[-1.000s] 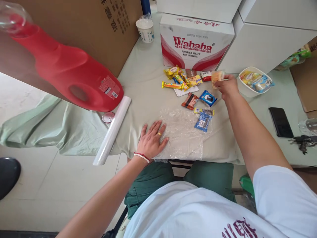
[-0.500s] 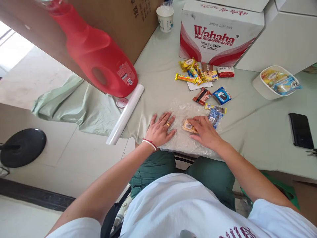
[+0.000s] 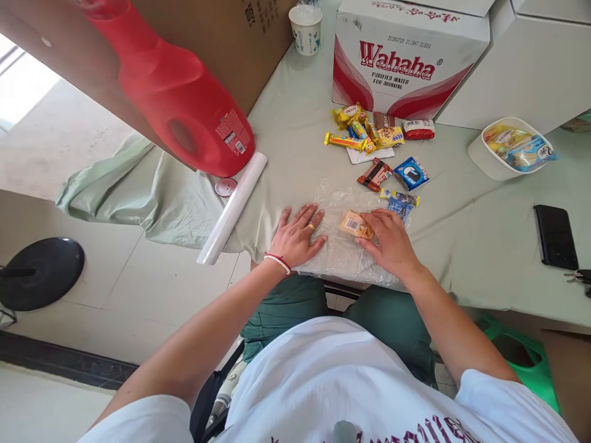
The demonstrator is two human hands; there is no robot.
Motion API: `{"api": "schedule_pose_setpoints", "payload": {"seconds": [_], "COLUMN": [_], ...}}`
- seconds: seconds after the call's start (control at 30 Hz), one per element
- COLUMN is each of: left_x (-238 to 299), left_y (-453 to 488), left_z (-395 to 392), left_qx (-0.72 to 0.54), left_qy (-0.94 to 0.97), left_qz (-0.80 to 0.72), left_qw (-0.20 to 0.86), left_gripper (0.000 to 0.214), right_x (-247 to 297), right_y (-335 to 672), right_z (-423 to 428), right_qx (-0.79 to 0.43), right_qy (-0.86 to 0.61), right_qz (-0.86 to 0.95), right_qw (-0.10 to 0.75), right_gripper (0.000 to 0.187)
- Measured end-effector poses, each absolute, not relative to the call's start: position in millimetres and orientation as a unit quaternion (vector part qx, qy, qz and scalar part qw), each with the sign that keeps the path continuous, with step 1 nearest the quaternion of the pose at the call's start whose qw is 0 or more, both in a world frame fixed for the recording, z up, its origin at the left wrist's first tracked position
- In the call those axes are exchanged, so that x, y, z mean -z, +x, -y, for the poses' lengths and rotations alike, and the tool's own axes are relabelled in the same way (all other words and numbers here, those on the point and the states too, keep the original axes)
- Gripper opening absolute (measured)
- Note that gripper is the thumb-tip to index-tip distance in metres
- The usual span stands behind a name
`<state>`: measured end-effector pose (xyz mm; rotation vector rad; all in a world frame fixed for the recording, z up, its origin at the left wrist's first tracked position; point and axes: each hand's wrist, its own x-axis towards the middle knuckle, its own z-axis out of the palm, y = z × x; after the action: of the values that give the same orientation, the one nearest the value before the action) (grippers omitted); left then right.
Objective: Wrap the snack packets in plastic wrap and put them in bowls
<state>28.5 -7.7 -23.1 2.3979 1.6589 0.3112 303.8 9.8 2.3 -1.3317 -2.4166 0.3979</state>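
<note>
My left hand (image 3: 299, 237) lies flat, fingers spread, on the left part of a crinkled sheet of clear plastic film (image 3: 332, 261). On the film rests a small orange-wrapped snack packet (image 3: 353, 224), its barcode label facing up. My right hand (image 3: 390, 239) grips the packet's right end between thumb and fingers. Just past those fingers are a blue snack packet (image 3: 401, 207), partly covered by the hand, and a thin yellow-and-dark packet (image 3: 399, 197). Farther back lie a brown-red packet (image 3: 375, 175) and a blue square packet (image 3: 411, 173).
A white film roll (image 3: 233, 208) lies left, beside a big red jug (image 3: 184, 111). Several yellow snacks (image 3: 346, 141) sit before the Wahaba-style printed water carton (image 3: 406, 67). To the right are a white tub of snacks (image 3: 484, 155) and a phone (image 3: 555, 236). A paper cup (image 3: 306, 34) stands behind.
My right hand has shifted slightly rightward on the orange packet, so more of its label shows. My left hand stays flat on the film. The whole view has shifted a little.
</note>
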Motion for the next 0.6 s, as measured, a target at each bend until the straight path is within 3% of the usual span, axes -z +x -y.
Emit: {"api": "schedule_pose_setpoints", "payload": {"seconds": [0.13, 0.33, 0.43, 0.6], "left_x": [22.1, 22.1, 25.8, 31.5], "left_y": [28.1, 26.2, 22.8, 8.7], "left_z": [8.3, 7.7, 10.8, 24.3], "left_qx": [-0.103, -0.107, -0.142, -0.168], "left_qy": [0.813, 0.814, 0.800, 0.854], "left_qz": [-0.564, -0.562, -0.576, -0.482], "left_qw": [0.099, 0.104, 0.087, 0.099], "left_gripper": [0.064, 0.056, 0.054, 0.052], "right_x": [5.5, 14.9, 19.2, 31.8], "right_y": [297.1, 334.7, 365.3, 390.6], "right_z": [-6.4, 29.1, 58.0, 89.2], "right_qx": [-0.151, -0.180, -0.200, -0.194], "right_qy": [-0.466, -0.439, -0.401, -0.438], "right_qz": [0.860, 0.844, 0.866, 0.848], "right_qw": [0.140, 0.250, 0.224, 0.229], "right_gripper": [0.049, 0.062, 0.067, 0.032]}}
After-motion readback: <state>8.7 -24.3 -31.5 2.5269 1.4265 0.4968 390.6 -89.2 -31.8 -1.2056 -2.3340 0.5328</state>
